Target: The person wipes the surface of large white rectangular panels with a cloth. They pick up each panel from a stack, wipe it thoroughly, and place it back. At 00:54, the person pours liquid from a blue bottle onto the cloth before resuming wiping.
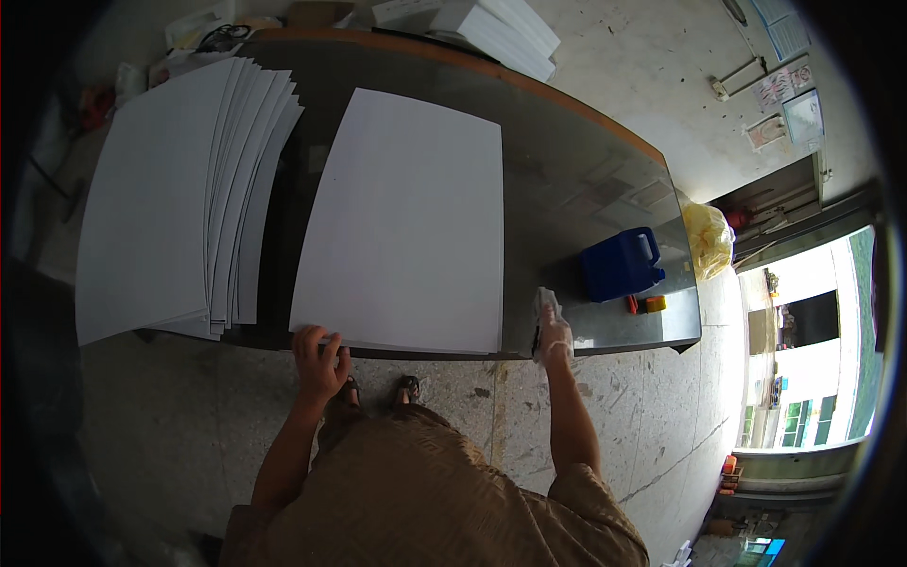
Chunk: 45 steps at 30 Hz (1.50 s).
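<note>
A large white sheet (406,222) lies flat on the dark tabletop in front of me; a second edge shows along its right side, so more than one sheet may be there. My left hand (321,364) is at its near left corner, fingers bent over the edge and pinching it. To the right of the sheet, over the table's near edge, my right hand (556,338) is closed round a crumpled whitish cloth or plastic piece (545,304). Something dark shows beside its fingers, too small to name.
A fanned stack of white sheets (156,203) covers the table's left end. On the right stand a blue jerrycan (619,266) and a small yellow-and-red item (654,304). A yellow plastic bag (709,241) sits past the right edge. White blocks (501,33) lie beyond the far edge.
</note>
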Tool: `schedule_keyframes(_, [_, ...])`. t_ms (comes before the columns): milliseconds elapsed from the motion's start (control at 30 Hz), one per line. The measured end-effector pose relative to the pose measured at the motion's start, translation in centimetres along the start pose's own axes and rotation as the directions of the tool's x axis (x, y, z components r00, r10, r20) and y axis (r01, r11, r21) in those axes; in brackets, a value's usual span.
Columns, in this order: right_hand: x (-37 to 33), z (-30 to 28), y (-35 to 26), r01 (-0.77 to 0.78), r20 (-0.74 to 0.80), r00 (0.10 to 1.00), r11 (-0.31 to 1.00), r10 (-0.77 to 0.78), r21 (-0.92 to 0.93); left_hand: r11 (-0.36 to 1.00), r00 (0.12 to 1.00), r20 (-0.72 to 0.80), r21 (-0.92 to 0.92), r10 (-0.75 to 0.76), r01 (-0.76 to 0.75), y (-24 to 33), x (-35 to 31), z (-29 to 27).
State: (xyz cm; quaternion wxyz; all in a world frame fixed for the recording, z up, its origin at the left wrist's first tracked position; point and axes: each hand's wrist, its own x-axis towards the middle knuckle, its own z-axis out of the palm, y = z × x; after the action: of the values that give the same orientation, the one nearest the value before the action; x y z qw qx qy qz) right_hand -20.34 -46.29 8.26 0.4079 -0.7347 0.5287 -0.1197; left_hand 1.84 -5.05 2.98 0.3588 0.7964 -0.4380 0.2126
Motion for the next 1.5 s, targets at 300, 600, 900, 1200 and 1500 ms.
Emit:
schedule_keyframes(300, [-2.3,4.6,-11.1,0.056,0.453,0.877,0.969,-0.163,0.24,0.876,0.874,-0.09,0.028,-0.478,0.482,-0.7,1.4,-0.6])
schedule_keyframes(600, [-7.9,7.7,-14.5,0.675,0.003,0.628,0.543,-0.778,-0.5,0.703,0.696,0.113,0.029,-0.709,0.711,-1.9,1.3,-2.6])
schedule_keyframes(900, [-9.0,10.4,-9.3,0.905,0.503,0.419,0.303,-0.756,-0.298,0.699,0.697,0.057,0.042,-0.715,0.714,-3.0,2.3,-1.9])
schedule_keyframes(1200, [-0.3,11.8,-13.0,0.433,0.011,0.848,0.679,-0.53,-0.592,0.734,0.743,-0.023,0.143,-0.668,0.664,-2.4,2.4,-1.7])
schedule_keyframes(1500, [-13.5,17.7,-11.4,0.872,0.563,0.49,0.376,-0.665,-0.314,0.614,0.61,0.07,0.094,-0.789,0.783,-3.7,4.0,-2.0])
